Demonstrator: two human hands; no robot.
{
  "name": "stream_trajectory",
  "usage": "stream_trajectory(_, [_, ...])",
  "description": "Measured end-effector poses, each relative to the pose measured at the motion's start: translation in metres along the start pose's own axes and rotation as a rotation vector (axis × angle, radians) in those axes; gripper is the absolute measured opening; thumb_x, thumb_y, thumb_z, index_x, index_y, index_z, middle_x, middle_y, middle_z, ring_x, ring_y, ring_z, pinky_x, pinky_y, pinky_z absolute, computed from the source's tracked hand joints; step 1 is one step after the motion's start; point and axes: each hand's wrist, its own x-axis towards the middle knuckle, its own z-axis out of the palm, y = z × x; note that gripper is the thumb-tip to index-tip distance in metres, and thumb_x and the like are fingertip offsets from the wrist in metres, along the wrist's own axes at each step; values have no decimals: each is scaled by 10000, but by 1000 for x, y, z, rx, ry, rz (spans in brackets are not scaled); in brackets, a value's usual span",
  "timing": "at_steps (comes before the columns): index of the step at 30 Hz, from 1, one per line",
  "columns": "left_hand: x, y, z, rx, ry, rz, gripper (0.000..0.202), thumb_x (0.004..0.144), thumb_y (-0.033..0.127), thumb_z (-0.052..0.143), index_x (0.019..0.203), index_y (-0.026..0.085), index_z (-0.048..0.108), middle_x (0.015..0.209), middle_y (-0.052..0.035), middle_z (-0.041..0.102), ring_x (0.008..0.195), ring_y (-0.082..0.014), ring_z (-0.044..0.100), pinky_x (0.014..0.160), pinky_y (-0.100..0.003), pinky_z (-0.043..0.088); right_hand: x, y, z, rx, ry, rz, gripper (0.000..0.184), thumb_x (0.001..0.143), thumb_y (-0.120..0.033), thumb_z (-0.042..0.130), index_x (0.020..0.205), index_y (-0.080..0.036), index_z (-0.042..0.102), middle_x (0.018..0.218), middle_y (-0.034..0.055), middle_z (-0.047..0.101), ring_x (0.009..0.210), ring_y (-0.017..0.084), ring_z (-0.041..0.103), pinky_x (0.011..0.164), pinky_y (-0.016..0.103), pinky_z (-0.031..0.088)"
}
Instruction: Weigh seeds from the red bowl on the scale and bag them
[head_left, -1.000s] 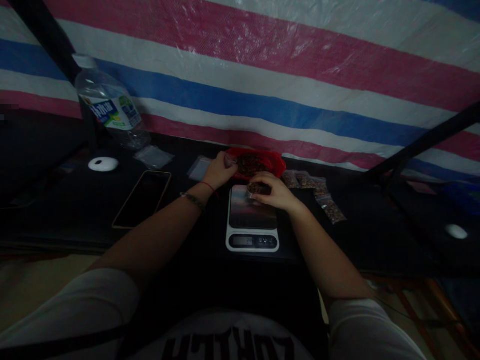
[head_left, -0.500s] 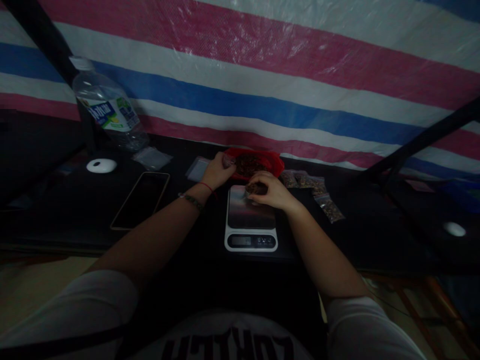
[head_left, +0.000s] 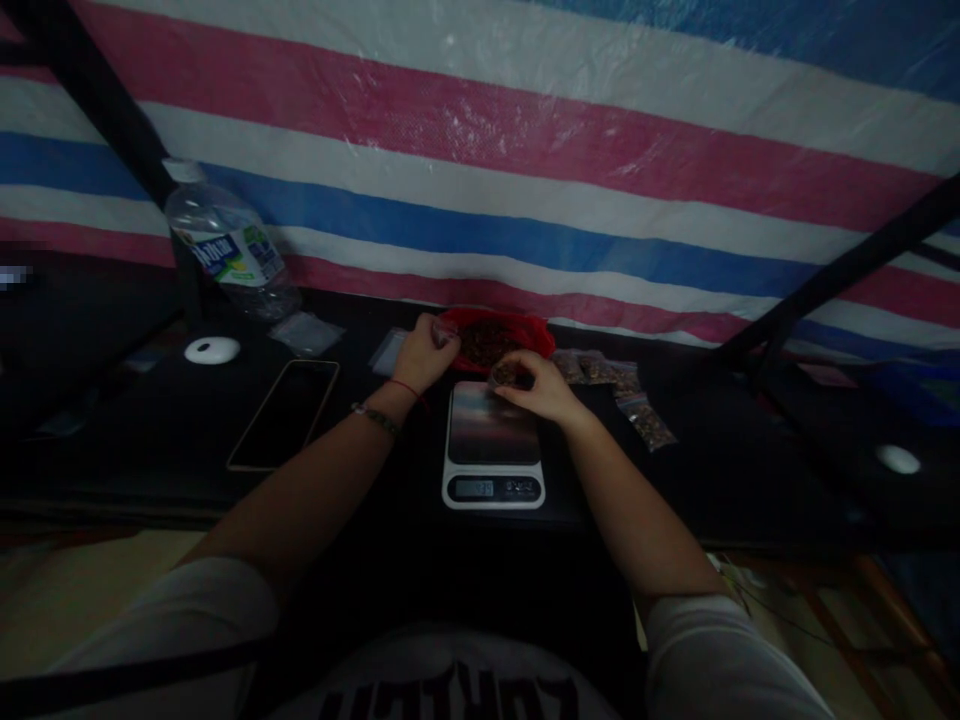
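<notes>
My right hand (head_left: 541,392) is closed round a small round cup (head_left: 501,376) of brown bits, at the far edge of a kitchen scale (head_left: 493,440). The scale has a metal plate, a white frame and digits on its display. My left hand (head_left: 426,357) is closed, pinching a small clear plastic bag (head_left: 444,334) by the left side of a red container (head_left: 541,332). Loose brown dried bits (head_left: 484,340) fill the red container. Fingers hide part of both the cup and the bag.
Filled zip bags (head_left: 646,422) lie right of the scale. Flat clear bags (head_left: 387,352) lie by my left hand, more (head_left: 306,334) farther left. A phone (head_left: 285,415), a white oval object (head_left: 212,350) and a plastic bottle (head_left: 232,245) stand left. A striped sheet (head_left: 525,210) hangs behind.
The cup in my right hand has shifted slightly off the scale plate toward the red container. Digits now show clearly on the display. The camera view has tilted up a little.
</notes>
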Motion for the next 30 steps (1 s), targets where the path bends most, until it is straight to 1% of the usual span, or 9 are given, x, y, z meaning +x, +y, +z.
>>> stream_trajectory(5, [-9,30,-33,5,114,85,308,787,384,534,1022,189,494,949,-75,664,848,-203,644,732,-280,470,1,2,1,15,-23,-16,295,704,-265,688,984,-191,633,974,58,676,906,200,633,828,352,498])
stream_trajectory(9, [-44,52,-61,-65,93,258,310,770,384,565,997,185,493,921,-49,656,812,-183,629,736,-281,480,0,6,1,16,19,-16,331,709,-281,684,1025,-191,641,1024,72,673,930,208,635,849,365,493])
stream_trajectory(11, [-71,56,-73,-125,5,328,306,760,362,583,995,189,490,904,-41,652,794,-175,622,727,-285,485,0,7,0,15,40,-22,342,715,-288,677,1041,-190,638,1036,79,671,934,213,637,854,376,492])
stream_trajectory(14, [-113,51,-86,-176,-311,399,244,761,323,595,955,200,515,851,-25,644,719,-153,610,666,-271,489,0,8,-1,-2,56,-38,347,721,-295,675,1051,-194,635,1049,81,669,960,220,631,871,387,485])
stream_trajectory(17, [-148,39,-94,-161,-533,441,239,771,254,578,997,199,523,811,-13,628,681,-132,600,610,-244,476,0,8,-2,-23,66,-53,343,720,-300,683,1043,-197,639,1061,81,668,987,226,621,884,390,475])
stream_trajectory(19, [-168,30,-95,-146,-618,488,266,763,230,571,1022,199,519,865,-27,638,714,-134,611,633,-249,486,1,7,-1,-16,62,-63,345,714,-305,691,1039,-199,641,1058,79,669,982,225,620,881,388,474])
stream_trajectory(23, [-197,22,-84,-75,-666,546,243,732,233,582,959,204,501,1063,-76,646,905,-187,637,774,-310,507,2,6,0,-19,37,-86,326,705,-301,701,1015,-211,654,1021,67,673,971,222,611,885,392,460])
stream_trajectory(26, [-211,24,-70,-51,-713,606,255,706,236,594,936,210,488,1236,-101,593,1036,-218,619,834,-330,500,2,4,2,-29,6,-115,314,696,-314,719,989,-216,667,999,57,676,971,222,601,886,390,447])
stream_trajectory(30, [-219,29,-55,-61,-745,630,276,705,261,609,946,213,484,1268,-103,581,1071,-219,608,849,-320,500,2,3,8,-39,-85,-167,301,705,-362,734,959,-209,682,969,51,685,974,223,593,901,392,426])
